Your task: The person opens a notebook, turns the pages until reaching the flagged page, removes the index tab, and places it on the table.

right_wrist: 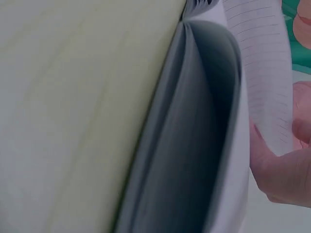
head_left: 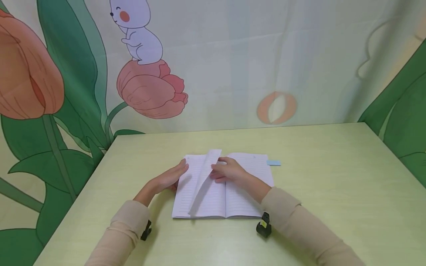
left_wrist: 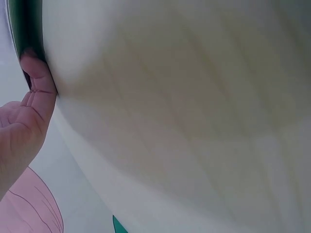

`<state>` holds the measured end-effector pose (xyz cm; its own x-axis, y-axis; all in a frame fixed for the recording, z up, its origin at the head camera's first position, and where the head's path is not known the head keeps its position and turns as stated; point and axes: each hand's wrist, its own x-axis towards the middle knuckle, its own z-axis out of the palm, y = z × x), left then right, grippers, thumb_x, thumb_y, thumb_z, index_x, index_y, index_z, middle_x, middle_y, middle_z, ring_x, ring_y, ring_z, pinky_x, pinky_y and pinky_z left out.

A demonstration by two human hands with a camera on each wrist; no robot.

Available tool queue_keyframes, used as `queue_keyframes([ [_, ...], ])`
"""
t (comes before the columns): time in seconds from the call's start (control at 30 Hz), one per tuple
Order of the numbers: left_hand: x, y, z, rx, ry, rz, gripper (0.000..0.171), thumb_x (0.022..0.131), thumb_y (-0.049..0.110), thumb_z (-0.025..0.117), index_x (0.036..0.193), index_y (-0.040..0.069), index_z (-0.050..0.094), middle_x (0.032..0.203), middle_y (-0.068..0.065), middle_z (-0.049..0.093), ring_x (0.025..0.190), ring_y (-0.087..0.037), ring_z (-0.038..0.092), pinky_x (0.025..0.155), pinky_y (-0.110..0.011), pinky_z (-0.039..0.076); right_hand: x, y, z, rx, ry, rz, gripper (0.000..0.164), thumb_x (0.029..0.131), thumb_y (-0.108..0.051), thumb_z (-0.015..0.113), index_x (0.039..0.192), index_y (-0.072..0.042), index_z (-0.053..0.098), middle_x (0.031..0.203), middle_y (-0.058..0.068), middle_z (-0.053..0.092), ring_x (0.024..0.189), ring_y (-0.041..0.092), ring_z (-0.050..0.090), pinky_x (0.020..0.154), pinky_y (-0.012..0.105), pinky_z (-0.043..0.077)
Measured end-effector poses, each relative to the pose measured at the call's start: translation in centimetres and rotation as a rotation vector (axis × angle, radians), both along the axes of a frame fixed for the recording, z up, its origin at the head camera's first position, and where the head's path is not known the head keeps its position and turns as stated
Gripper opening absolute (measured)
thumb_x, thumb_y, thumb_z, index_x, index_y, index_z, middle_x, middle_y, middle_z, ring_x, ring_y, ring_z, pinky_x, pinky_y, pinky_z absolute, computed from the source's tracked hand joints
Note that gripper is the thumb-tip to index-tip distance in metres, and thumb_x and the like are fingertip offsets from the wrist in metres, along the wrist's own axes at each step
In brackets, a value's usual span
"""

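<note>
An open lined notebook [head_left: 244, 199] lies on the table, its pages spread to both sides of the fold. My left hand [head_left: 169, 178] grips its left edge, thumb on the page; in the left wrist view, the fingers of that hand [left_wrist: 36, 99] reach in at the edge. One loose page [head_left: 203, 181] stands tilted over the left half. My right hand [head_left: 231, 171] pinches this page along its right side. In the right wrist view, thumb and a finger of the right hand [right_wrist: 286, 170] are at the lined page [right_wrist: 265, 73], beside the notebook's bulging leaves [right_wrist: 194, 145].
A pale blue tab [head_left: 274, 162] sticks out from the notebook's upper right edge. The light wood table [head_left: 332, 177] extends around it, up to a printed curtain [head_left: 216, 74] behind. Black devices [head_left: 264, 227] are worn at both wrists.
</note>
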<state>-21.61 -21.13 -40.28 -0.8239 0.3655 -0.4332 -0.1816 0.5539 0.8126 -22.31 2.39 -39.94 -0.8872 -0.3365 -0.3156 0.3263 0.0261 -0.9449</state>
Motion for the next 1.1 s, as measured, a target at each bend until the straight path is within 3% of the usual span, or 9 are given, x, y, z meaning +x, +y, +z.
queue_keyframes([
  [0.1,0.0,0.0,0.0,-0.023,-0.004,0.011,0.072,0.096,0.049,0.03,0.146,0.016,-0.011,0.146,-0.018,0.013,0.064,-0.022,0.045,0.056,-0.031,0.041,0.4,-0.5,0.1,0.02,0.002,0.093,0.057,0.095,-0.019,0.049,0.138,0.008,0.024,0.118,0.027,0.054,0.102,0.032,0.058,0.081,0.036,0.047],
  [0.23,0.0,-0.1,-0.2,-0.062,0.014,0.03,0.079,0.094,0.046,0.042,0.146,0.016,-0.009,0.143,-0.02,0.022,0.068,-0.023,0.05,0.057,-0.031,0.042,0.7,-0.9,0.2,0.047,-0.012,0.113,0.056,0.096,-0.028,0.045,0.137,0.006,0.029,0.121,0.026,0.052,0.108,0.033,0.054,0.087,0.038,0.044],
  [0.33,-0.1,-0.3,-0.5,-0.08,0.048,0.024,0.082,0.092,0.03,0.053,0.147,0.015,-0.007,0.121,-0.024,0.045,0.07,-0.022,0.054,0.059,-0.031,0.043,0.8,-1.0,0.3,0.049,-0.016,0.117,0.054,0.096,-0.028,0.044,0.136,0.006,0.03,0.122,0.026,0.051,0.109,0.033,0.053,0.088,0.038,0.043],
  [0.43,0.0,-0.4,-0.6,-0.092,0.075,0.009,0.086,0.088,0.013,0.06,0.147,0.017,-0.004,0.092,-0.018,0.055,0.07,-0.02,0.053,0.061,-0.03,0.042,0.8,-0.6,0.3,0.033,-0.001,0.112,0.051,0.096,-0.023,0.045,0.135,0.008,0.033,0.122,0.026,0.051,0.109,0.033,0.053,0.088,0.038,0.043],
  [0.63,0.0,-0.3,-0.4,-0.116,0.083,0.003,0.086,0.085,0.007,0.062,0.148,0.02,0.004,0.093,-0.016,0.054,0.074,-0.021,0.054,0.063,-0.029,0.042,0.3,1.7,0.3,0.024,0.088,0.109,0.044,0.094,-0.011,0.047,0.132,0.011,0.037,0.123,0.028,0.049,0.111,0.034,0.051,0.089,0.037,0.043],
  [0.9,-0.1,-0.2,-0.1,-0.122,0.076,-0.022,0.084,0.086,0.007,0.061,0.148,0.015,0.004,0.101,-0.019,0.054,0.076,-0.021,0.055,0.065,-0.03,0.044,-0.5,6.1,-0.1,0.22,0.194,0.1,0.05,0.089,-0.02,0.058,0.131,0.005,0.044,0.125,0.02,0.052,0.112,0.029,0.051,0.086,0.036,0.044],
  [1.1,-0.2,-0.3,-0.4,-0.089,0.065,-0.023,0.084,0.086,0.005,0.061,0.148,0.014,0.004,0.105,-0.02,0.054,0.076,-0.021,0.056,0.065,-0.031,0.045,-0.8,9.4,-0.7,0.489,0.405,0.118,0.053,0.085,-0.026,0.064,0.127,0.003,0.05,0.118,0.016,0.057,0.112,0.03,0.05,0.09,0.041,0.039],
])
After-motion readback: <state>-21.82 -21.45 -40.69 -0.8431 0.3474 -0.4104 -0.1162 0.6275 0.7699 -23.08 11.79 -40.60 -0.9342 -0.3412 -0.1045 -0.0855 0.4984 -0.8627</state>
